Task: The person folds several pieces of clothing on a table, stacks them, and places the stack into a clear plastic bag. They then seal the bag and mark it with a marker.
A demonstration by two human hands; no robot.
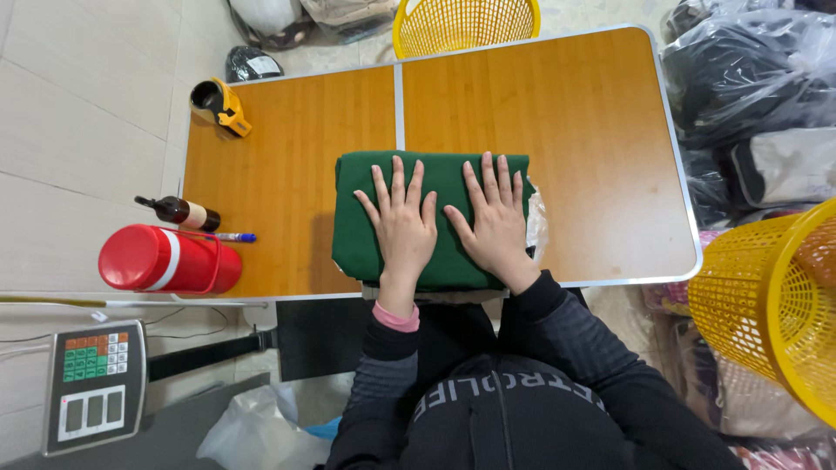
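both the left hand [402, 228] and the right hand [498, 226] lie flat, fingers spread and gripping nothing, side by side on the folded dark green cloth [433, 218], which rests lengthwise left to right at the near edge of the orange wooden folding table [296, 148].

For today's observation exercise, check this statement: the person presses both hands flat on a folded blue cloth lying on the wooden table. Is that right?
Not quite. The folded cloth is dark green, not blue, as the head view shows. The rest holds: the left hand and right hand lie flat on it, fingers spread, on the wooden table.
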